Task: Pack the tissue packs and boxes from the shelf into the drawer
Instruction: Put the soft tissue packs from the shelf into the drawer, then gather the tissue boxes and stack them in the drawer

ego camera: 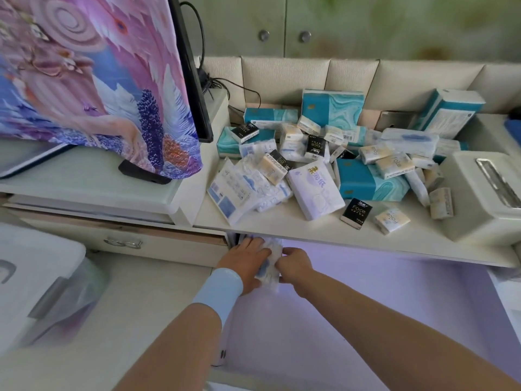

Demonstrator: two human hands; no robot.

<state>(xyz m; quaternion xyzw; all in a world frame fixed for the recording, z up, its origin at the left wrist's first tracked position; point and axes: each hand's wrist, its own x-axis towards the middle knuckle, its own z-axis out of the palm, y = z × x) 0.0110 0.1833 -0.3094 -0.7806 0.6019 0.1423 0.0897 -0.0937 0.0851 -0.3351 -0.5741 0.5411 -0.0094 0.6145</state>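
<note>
1. Cream cabinet shelf (pixel 310 231) against a padded wall panel. It carries a loose pile of tissue packs (pixel 315 190) and teal tissue boxes (pixel 366 179), many of them overlapping. A grey dispenser (pixel 485 193) sits at the right end, and a cloth-covered TV (pixel 98 80) stands on the raised unit to the left.
2. Drawer (pixel 366 306) below the shelf is pulled open. Its floor looks bare apart from one soft tissue pack (pixel 272 259) at the back-left corner, partly tucked under the shelf edge.
3. Step in hand, as I judge it: seating this first pack in the drawer. The task is barely begun, since nearly everything is on the shelf.
4. To do it well, push the pack flat and square into the corner with its long side along the wall, so later packs can line up beside it. The soft wrap will crumple if squeezed hard, so go gently. Keep knuckles clear of the shelf lip above.
5. Grip, left hand (pixel 248 263), pale blue wristband (pixel 220 292) on its wrist: fingers spread and bent over the pack's left side, with the thumb low at its near end, holding it.
6. Grip, right hand (pixel 296 263): fingers closed tight in a pinch on the pack's right edge. Fingertips are mostly hidden, so I cannot tell how deep the pinch goes.
7. Next likely need: start with the flat boxes, as they stack neatly.
</note>
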